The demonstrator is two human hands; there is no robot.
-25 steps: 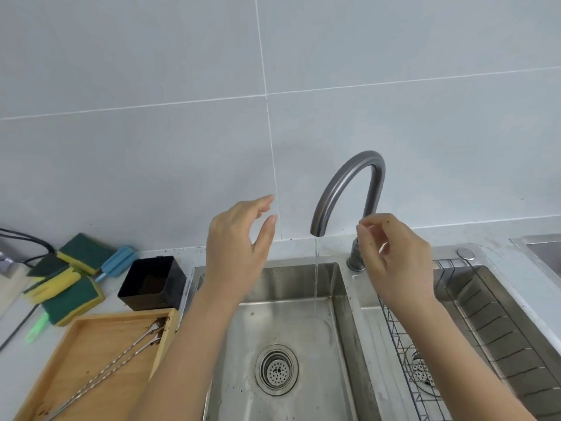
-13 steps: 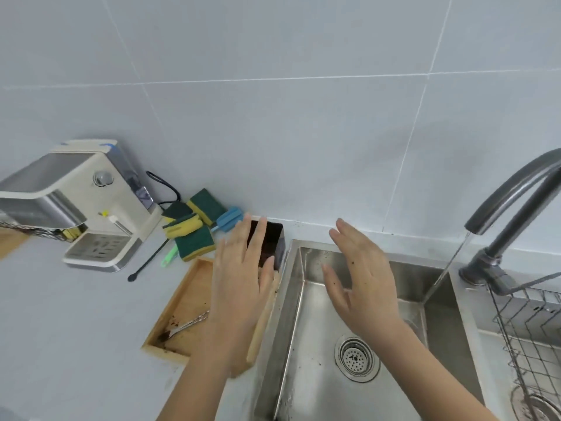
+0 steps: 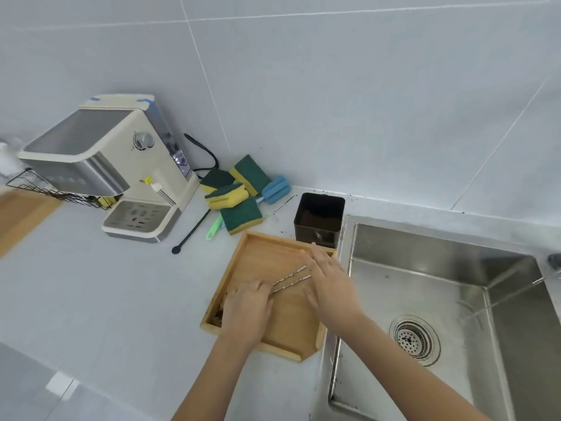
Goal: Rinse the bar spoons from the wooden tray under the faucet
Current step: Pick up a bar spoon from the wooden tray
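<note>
A wooden tray (image 3: 261,262) lies on the white counter just left of the sink. Two bar spoons (image 3: 292,278) with twisted metal stems lie side by side across it, and dark crumbs sit in its near left corner. My left hand (image 3: 249,311) is curled down over the spoons' near ends, fingers bent around the stems. My right hand (image 3: 331,288) lies flat with fingers straight, covering the spoons' far ends. Only the faucet (image 3: 555,262) base shows at the right edge, and a thin stream of water (image 3: 510,296) falls into the sink (image 3: 431,256).
A black square container (image 3: 319,217) stands behind the tray. Left of it are several green-yellow sponges (image 3: 233,192), a blue brush (image 3: 275,189), a black long spoon (image 3: 192,232) and a cream coffee machine (image 3: 121,165). The drain (image 3: 414,338) sits mid-basin.
My view has swung left, away from the faucet. Both hands dropped from above the sink onto the tray, and my left hand has curled over the spoons.
</note>
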